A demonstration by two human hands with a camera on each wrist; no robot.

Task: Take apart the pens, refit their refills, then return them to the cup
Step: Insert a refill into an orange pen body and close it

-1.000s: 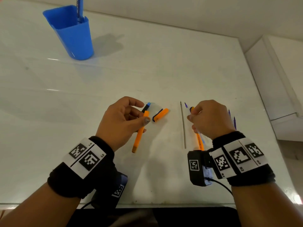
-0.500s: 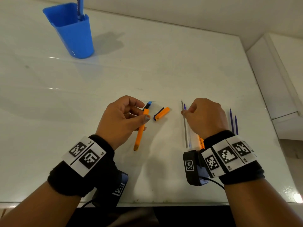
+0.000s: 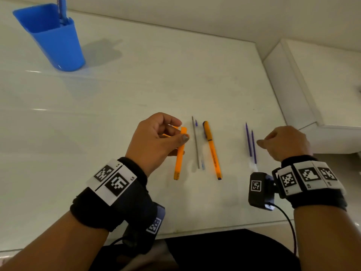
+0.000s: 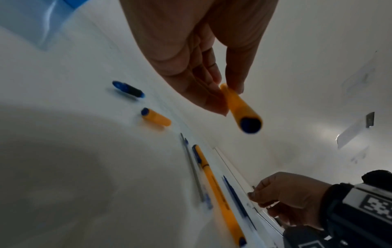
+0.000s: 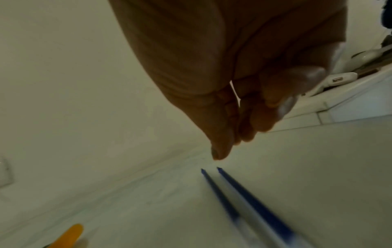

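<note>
My left hand (image 3: 180, 130) pinches the upper end of an open orange pen barrel (image 3: 179, 157), which hangs a little above the white table (image 3: 136, 85); its dark blue end (image 4: 250, 125) points at the wrist camera. An orange cap (image 4: 156, 116) and a blue tip piece (image 4: 128, 89) lie on the table beyond it. A capped orange pen (image 3: 212, 149) lies beside a grey refill (image 3: 196, 141). My right hand (image 3: 261, 142) hovers, holding nothing, just right of two blue refills (image 3: 251, 145); its fingers (image 5: 220, 151) hang close together above their tips (image 5: 212, 171).
A blue cup (image 3: 52, 36) with one blue pen (image 3: 61, 10) in it stands at the far left of the table. A white ledge (image 3: 293, 94) borders the table on the right. The table's front edge (image 3: 214, 229) runs close to my wrists.
My right hand has let go of the capped orange pen beside the grey refill and moved right to the two blue refills. The left hand still holds the orange barrel.
</note>
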